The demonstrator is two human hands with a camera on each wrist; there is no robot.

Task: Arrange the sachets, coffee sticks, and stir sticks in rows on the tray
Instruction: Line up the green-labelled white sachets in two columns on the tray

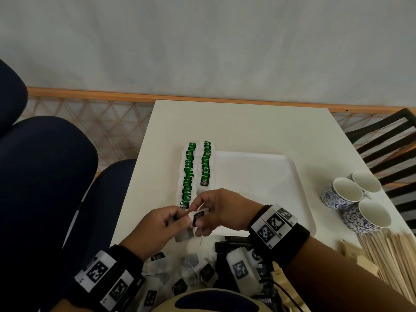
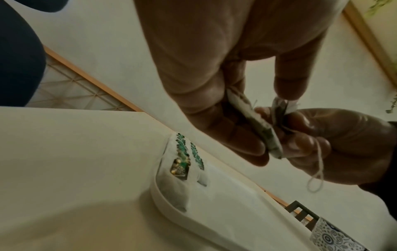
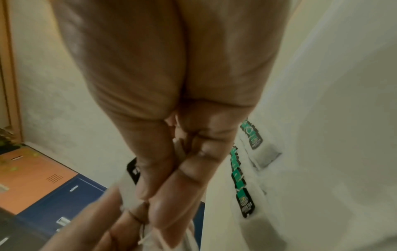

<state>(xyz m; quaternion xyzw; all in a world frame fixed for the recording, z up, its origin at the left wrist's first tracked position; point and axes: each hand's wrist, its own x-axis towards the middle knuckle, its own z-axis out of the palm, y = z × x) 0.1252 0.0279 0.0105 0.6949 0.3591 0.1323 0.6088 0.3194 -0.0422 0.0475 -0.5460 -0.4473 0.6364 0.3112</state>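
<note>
Head view: my left hand [image 1: 157, 226] and right hand [image 1: 221, 209] meet above the tray's [image 1: 258, 176] near left corner, both pinching one tea sachet [image 1: 198, 218] between fingertips; its white bag is half hidden by my fingers, only the black tag shows clearly. Two rows of green-tagged sachets [image 1: 189, 174] lie along the tray's left edge, overlapped too tightly to count; the left row is longer, the right one [image 1: 206, 163] shorter. Loose sachets [image 1: 180, 287] lie in a heap near me, partly covered by my wrists. Dark coffee sticks [image 1: 234, 243] lie behind my right wrist, number hidden. Stir sticks [image 1: 382, 255], a pale bundle at the right, cut off by the frame edge. Three cups [image 1: 355, 197], blue-patterned, right of the tray. Left wrist view: my left fingers [image 2: 225, 135] curl round the bag [image 2: 264, 129] edge-on, my right fingertips [image 2: 300, 141] pinch the tag end, and a string [image 2: 320, 163] hangs in a loop, which the head view barely shows. The two rows [image 2: 187, 152] are blurred here; one cup [image 2: 335, 237] is cut off at the corner. Right wrist view: my right hand [image 3: 182, 135] fills the frame with fingers pressed together on the sachet, mostly hidden; my left hand [image 3: 103, 220] is blurred below. Both rows [image 3: 242, 190] show beside it, tags reading green tea, legible only here.
</note>
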